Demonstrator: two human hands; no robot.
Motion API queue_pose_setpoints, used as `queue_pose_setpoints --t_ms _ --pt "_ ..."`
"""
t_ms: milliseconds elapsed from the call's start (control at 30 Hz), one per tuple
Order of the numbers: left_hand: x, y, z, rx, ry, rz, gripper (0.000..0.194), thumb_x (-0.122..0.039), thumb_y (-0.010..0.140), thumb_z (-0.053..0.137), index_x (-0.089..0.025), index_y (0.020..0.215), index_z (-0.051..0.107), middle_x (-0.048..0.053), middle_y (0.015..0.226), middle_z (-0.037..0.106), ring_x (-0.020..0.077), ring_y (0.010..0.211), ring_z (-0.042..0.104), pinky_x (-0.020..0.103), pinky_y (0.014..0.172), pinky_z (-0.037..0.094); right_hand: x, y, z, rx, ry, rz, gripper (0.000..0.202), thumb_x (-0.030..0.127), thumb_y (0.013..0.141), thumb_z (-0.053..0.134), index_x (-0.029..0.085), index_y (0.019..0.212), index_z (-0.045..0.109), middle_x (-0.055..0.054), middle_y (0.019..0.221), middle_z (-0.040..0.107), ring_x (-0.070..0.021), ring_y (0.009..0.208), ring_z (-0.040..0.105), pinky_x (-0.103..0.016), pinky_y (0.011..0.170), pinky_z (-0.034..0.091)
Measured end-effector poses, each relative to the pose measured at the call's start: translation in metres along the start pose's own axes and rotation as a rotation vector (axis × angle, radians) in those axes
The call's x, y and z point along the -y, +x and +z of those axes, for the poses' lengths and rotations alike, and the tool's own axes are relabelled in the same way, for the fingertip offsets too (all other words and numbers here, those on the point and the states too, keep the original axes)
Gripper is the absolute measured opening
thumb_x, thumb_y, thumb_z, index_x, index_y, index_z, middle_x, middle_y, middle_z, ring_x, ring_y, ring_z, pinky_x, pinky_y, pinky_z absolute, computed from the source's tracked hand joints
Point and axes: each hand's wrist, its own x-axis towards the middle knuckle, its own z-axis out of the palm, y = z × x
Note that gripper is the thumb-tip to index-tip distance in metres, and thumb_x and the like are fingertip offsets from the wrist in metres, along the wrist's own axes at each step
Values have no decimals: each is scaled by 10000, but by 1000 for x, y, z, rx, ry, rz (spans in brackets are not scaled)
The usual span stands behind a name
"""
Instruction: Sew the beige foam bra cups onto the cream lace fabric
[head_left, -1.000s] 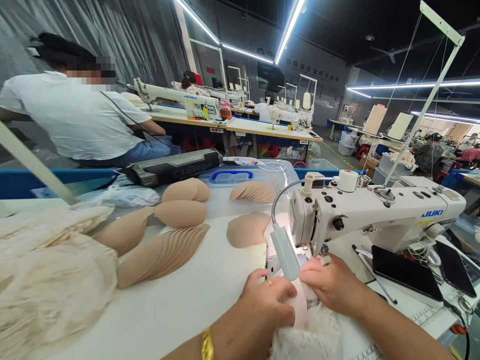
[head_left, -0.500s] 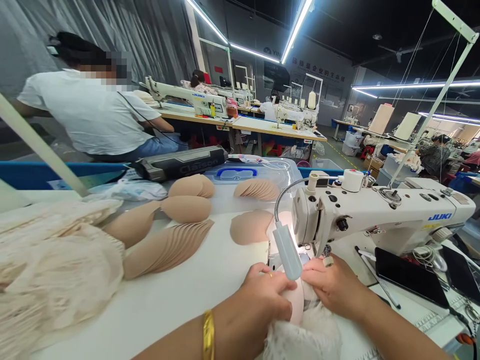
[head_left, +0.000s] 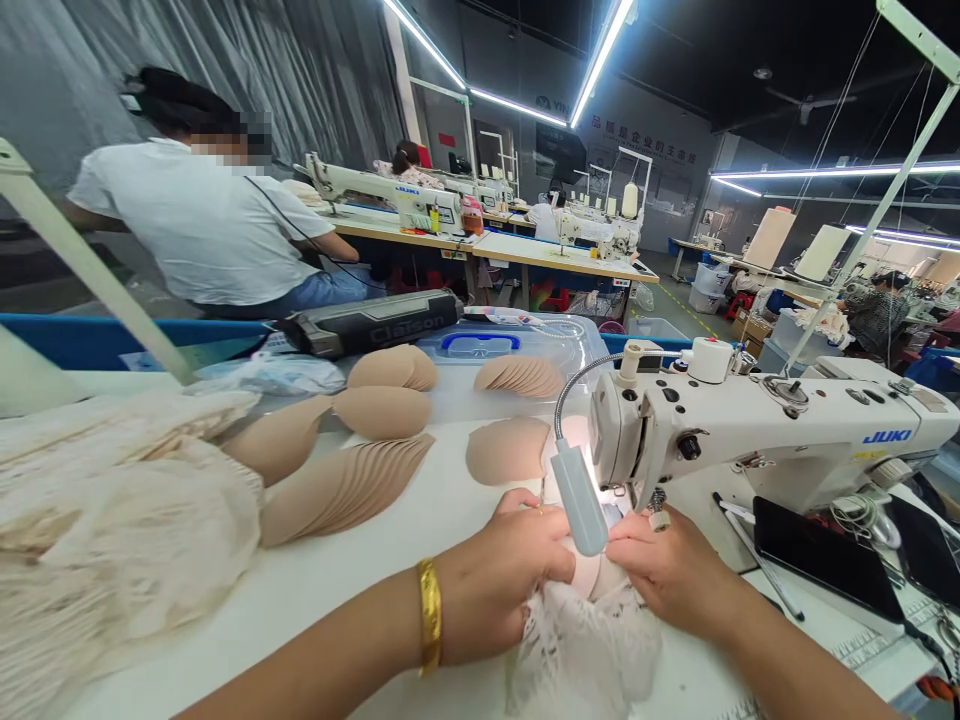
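Fingers curled over a pale pad (head_left: pixel 585 576), the left hand (head_left: pixel 491 585) steadies it near the sewing machine (head_left: pixel 720 425) while the right hand (head_left: pixel 675 572), fingertips together, holds fabric (head_left: pixel 613 580) beside it. White lace (head_left: pixel 589 650) bunches below. Work looks midway, though the needle is hidden; fanned beige pads (head_left: pixel 337 495) lie loose on the bench (head_left: pixel 442 515), seemingly unsewn.

Machine (head_left: pixel 787 425) white with blue lettering, cup under lamp pale pink (head_left: pixel 586 574), lace (head_left: pixel 592 650) off-white openwork, stacked cups (head_left: pixel 337 495) tan, lamp (head_left: pixel 580 500) light grey, bracelet (head_left: pixel 430 615) gold, box handle (head_left: pixel 480 343) blue.
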Motion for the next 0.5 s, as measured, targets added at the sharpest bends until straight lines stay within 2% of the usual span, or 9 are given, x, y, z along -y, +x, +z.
queue_pose_setpoints --t_ms 100,233,367,500 --pt "-1 -3 4 -4 21 54 251 -86 570 638 -240 769 646 -8 1023 711 259 964 624 450 1025 282 4 1 -3 -18 64 -47 270 -31 851 474 227 810 543 -11 918 730 -188 808 569 -298 763 464" --pt "-4 -7 7 -12 24 107 322 -55 556 621 -253 809 647 -15 999 743 285 1012 639 493 1088 232 6 1 -5 -35 91 -60 261 -26 854 456 225 795 492 -11 914 718 -180 783 536 -304 771 461" --pt "-4 -5 6 -12 32 64 366 -62 555 629 -259 862 664 2 992 751 295 991 623 505 1083 240 4 0 -5 -18 42 -17 268 -33 834 442 225 770 473 -12 834 672 -188 737 487 -312 746 444" --pt "0 -1 3 -32 67 33 298 -90 596 633 -248 848 661 12 964 737 280 932 625 480 1047 274 1 0 -7 -38 -41 32 252 -8 822 450 225 814 547 -36 824 644 -212 752 480 -320 714 434"
